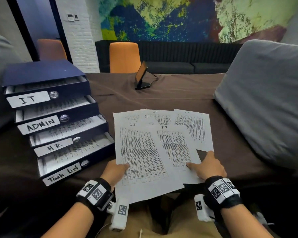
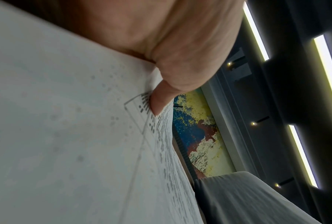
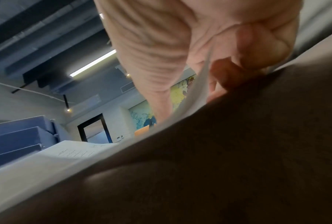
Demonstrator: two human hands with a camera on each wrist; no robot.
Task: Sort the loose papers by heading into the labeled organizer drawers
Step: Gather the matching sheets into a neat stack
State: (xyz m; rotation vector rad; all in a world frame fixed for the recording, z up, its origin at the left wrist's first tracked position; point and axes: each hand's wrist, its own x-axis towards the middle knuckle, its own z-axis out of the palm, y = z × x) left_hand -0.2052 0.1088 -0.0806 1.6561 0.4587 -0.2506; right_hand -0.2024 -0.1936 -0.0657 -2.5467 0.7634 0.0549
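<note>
A dark blue organizer (image 1: pixel 46 71) stands at the left with its drawers pulled partly out, labeled IT (image 1: pixel 27 99), ADMIN (image 1: pixel 40 125), HR (image 1: pixel 53 146) and Task List (image 1: pixel 62 173); each holds printed sheets. Several loose papers headed IT lie fanned on the brown cloth. My left hand (image 1: pixel 115 170) grips the left sheet (image 1: pixel 141 152) at its left edge, thumb (image 2: pixel 159 103) on top of the print (image 2: pixel 65 136). My right hand (image 1: pixel 208 167) pinches the lower right corner of the neighbouring IT sheet (image 1: pixel 175 145); in the right wrist view the paper (image 3: pixel 201 78) passes between thumb and curled fingers (image 3: pixel 257 50).
Two more sheets (image 1: pixel 191 124) lie behind the held ones. A large grey cushion (image 1: pixel 265 100) fills the right side of the table. A small dark screen on a stand (image 1: pixel 142 76) sits at the far edge, an orange chair (image 1: pixel 124 57) behind it.
</note>
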